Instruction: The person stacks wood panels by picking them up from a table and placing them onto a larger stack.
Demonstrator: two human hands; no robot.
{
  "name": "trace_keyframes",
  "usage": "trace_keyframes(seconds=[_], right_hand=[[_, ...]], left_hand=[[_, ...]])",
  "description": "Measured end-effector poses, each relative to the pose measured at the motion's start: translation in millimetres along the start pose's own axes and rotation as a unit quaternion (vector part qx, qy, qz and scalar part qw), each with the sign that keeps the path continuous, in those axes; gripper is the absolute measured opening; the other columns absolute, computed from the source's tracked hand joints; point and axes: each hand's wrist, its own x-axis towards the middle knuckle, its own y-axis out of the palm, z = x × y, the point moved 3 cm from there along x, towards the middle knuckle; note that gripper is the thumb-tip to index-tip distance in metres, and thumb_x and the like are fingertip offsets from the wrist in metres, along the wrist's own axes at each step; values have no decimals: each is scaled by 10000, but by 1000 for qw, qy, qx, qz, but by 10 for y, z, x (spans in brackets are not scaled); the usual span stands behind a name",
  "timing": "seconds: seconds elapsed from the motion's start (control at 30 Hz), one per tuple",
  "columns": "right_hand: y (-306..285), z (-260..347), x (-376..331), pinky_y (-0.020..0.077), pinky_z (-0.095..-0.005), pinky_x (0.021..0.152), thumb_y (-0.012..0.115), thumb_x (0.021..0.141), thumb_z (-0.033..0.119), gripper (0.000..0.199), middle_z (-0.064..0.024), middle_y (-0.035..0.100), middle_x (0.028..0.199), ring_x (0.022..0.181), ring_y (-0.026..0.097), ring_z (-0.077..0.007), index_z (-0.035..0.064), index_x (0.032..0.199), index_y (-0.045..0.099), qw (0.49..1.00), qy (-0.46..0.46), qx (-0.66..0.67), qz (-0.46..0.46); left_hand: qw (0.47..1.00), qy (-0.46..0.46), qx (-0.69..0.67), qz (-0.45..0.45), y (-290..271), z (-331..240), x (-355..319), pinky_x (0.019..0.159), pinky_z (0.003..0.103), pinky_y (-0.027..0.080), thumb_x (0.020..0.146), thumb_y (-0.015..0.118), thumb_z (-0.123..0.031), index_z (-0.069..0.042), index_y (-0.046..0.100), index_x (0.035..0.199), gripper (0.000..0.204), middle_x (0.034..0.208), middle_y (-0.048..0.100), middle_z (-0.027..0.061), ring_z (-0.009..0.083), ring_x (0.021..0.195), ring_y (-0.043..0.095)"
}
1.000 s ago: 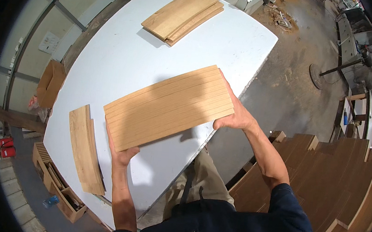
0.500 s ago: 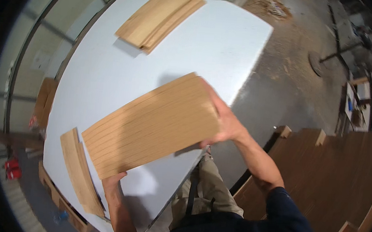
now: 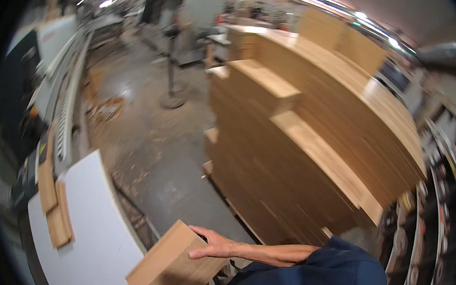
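A block of light wood point(image 3: 174, 262) is gripped at its right-hand end by the person's right hand point(image 3: 216, 246), with thumb and fingers parted and set around the corner. The block is tilted at the near right edge of a white counter point(image 3: 98, 229); whether it is lifted clear or rested there cannot be told. The left hand lies outside the view, so its hold and how far it is opened cannot be told. The right forearm is covered near the elbow by a dark blue sleeve point(image 3: 308, 280).

On the far left part of the counter, wooden boards point(image 3: 58, 222) are laid in a low, uneven pile. Beyond them, a machine with a long pale rail point(image 3: 66, 123) is seen. Wood scraps point(image 3: 106, 109) are scattered on the grey floor point(image 3: 173, 176) to its right, and a pole stand point(image 3: 171, 67) is held up by a round base farther back. The right side is filled by a large, stepped stack of brown panels point(image 3: 280, 163), flanked at far right by dark racks point(image 3: 420, 235).
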Motion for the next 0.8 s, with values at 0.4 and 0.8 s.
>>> trace_keyframes(seconds=[0.4, 0.8], right_hand=[[-400, -571, -3418, 419, -374, 1072, 791, 801, 492, 923, -194, 526, 1391, 1283, 499, -261, -16, 1464, 399, 908, 200, 228, -288], [-529, -1985, -6477, 398, -356, 1071, 741, 869, 361, 736, -116, 559, 1342, 1258, 495, -206, 10, 1435, 426, 817, 98, 411, -393]], left_hand=[[895, -282, 130, 321, 1546, 823, -1556, 927, 408, 526, 709, 798, -192, 56, 419, 1398, 824, 1256, 596, 177, 269, 1135, 604], [842, -316, 215, 380, 2668, 2292, -3636, 932, 418, 531, 726, 791, -184, 56, 409, 1404, 814, 1254, 598, 181, 271, 1131, 608]])
